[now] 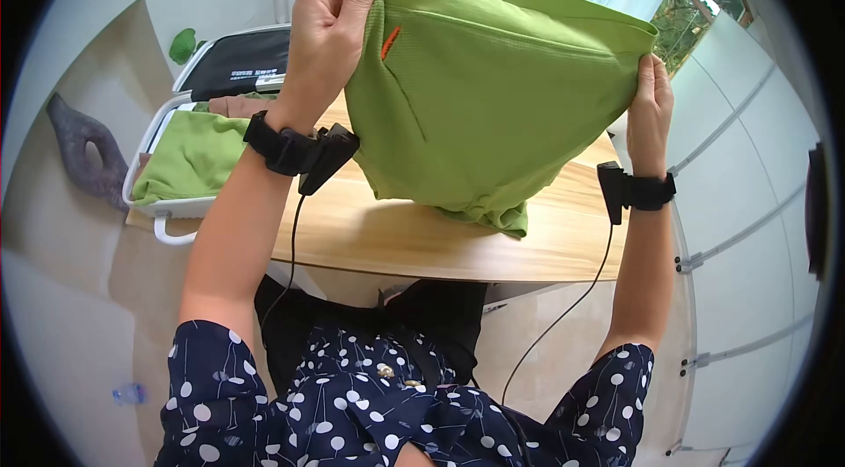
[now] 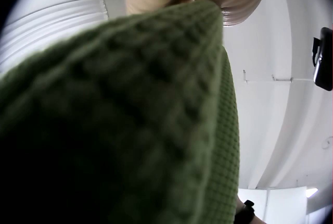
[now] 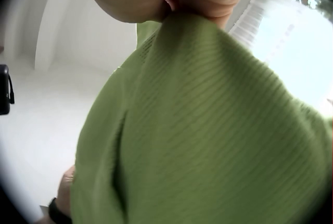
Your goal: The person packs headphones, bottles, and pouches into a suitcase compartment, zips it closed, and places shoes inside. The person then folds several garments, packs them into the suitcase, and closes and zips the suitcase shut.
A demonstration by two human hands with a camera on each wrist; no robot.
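A light green garment (image 1: 493, 106) hangs stretched between my two hands, a wide band along its top edge and an orange tag by a slit at its left side. Its lower end bunches on the wooden table (image 1: 352, 242). At the top left corner my left hand (image 1: 333, 14) pinches the band, thumb in front. My right hand (image 1: 651, 102) pinches the opposite corner, slightly lower. Ribbed green fabric (image 3: 208, 109) fills much of the right wrist view, dropping from the pinching fingers. In the left wrist view the darker textured cloth (image 2: 119, 109) hides most of the scene.
An open white suitcase (image 1: 161, 229) stands at the left, with a folded green cloth (image 1: 194, 154) and brownish clothes (image 1: 242, 106) inside. Farther left is a dark purple-grey looped object (image 1: 88, 150). White cabinets (image 1: 739, 203) line the right side. Cables run down from both wrist cameras.
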